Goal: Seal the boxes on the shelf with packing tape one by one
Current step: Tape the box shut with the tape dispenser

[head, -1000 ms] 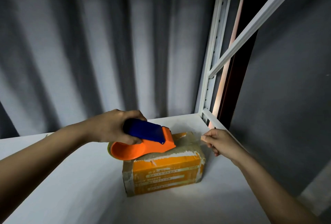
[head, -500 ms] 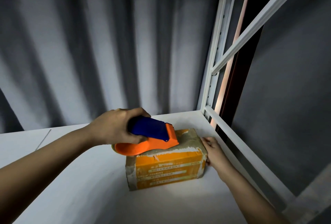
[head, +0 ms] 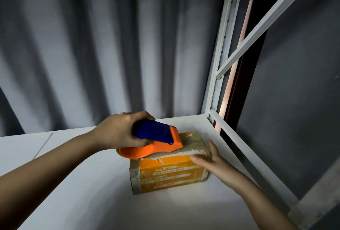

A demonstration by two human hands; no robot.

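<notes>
Dim overall, lit from near the camera: a bright pool on the orange box (head: 170, 172) and the white shelf (head: 92, 193), falling off to dark corners. Soft vertical shadows down the curtain (head: 110, 46). Wide-angle bowing at the upright frame (head: 219, 64). Sharp focus, no motion blur.

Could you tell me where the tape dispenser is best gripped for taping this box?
By the blue handle, coming from the left: it juts back off the orange body, away from the box, and the left hand already wraps it there.
</notes>
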